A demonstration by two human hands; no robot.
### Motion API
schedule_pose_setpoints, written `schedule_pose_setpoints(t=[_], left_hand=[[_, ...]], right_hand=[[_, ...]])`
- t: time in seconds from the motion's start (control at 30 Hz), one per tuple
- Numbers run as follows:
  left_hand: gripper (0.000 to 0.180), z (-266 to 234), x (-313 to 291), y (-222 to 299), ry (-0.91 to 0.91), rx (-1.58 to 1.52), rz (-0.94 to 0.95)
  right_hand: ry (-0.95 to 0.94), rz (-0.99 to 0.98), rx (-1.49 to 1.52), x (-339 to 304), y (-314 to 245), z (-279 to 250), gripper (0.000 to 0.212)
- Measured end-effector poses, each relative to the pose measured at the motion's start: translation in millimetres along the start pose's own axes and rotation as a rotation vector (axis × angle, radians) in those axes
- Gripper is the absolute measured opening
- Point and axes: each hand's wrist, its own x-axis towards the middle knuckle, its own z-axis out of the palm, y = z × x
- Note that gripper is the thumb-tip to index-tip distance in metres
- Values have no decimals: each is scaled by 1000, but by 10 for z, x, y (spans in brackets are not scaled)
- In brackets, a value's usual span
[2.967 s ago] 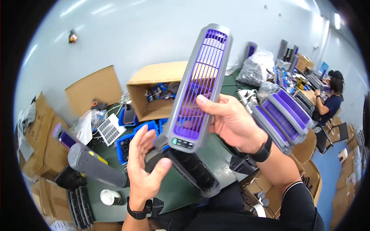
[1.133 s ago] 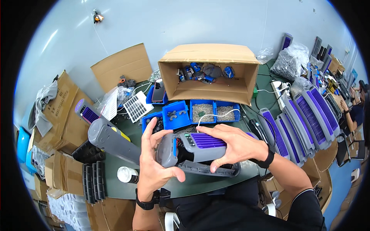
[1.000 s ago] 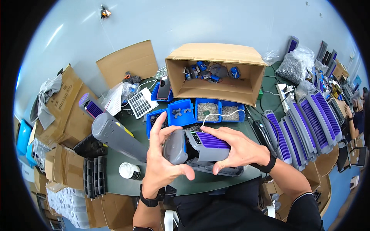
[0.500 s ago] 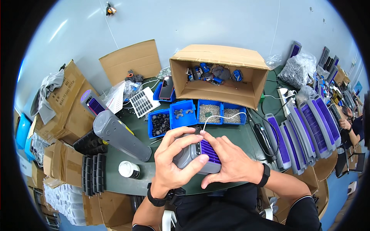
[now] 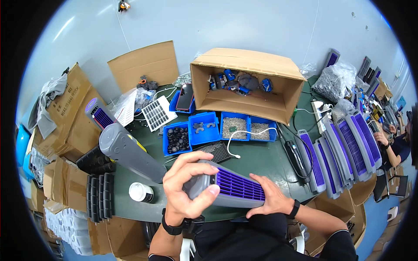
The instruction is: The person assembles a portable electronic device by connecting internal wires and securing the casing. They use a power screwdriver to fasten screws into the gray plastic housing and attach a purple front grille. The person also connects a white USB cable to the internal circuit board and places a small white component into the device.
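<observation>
A grey tower fan (image 5: 237, 187) with a purple slatted grille lies tilted across the near edge of the table, in front of me. Around its rounded grey end, at the left, the fingers and thumb of my left hand (image 5: 188, 185) are wrapped. My right hand (image 5: 273, 196) grips the fan's other end, thumb below and fingers above. Just beyond the fan lies a white cable (image 5: 237, 156), its plug loose on the green table. A black perforated mat (image 5: 216, 150) is partly hidden behind my left hand and the fan.
Blue bins hold black knobs (image 5: 177, 139), grey clips (image 5: 203, 126) and screws (image 5: 235, 128). Behind stands an open cardboard box (image 5: 248, 61) with motors. An electric screwdriver (image 5: 296, 156) and several fans (image 5: 355, 135) lie right; a grey housing (image 5: 130, 152) and white jar (image 5: 141, 192) left. A co-worker's hand (image 5: 381, 138) shows far right.
The fan has swung from pointing toward me to lying more sideways, showing more grille. My right hand has slid to its right end. The cable's plug has come away from the fan onto the table.
</observation>
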Motion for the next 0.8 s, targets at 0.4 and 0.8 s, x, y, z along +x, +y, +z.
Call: schedule_pose_setpoints(t=[0.4,0.8], left_hand=[[78,-462,12,-55,-271,-78,-212],[74,-228,-556,-757,220,-385,-405]], right_hand=[[-554,412,698,-46,-342,-398,108],[198,175,506,-519,-673,-543,115]])
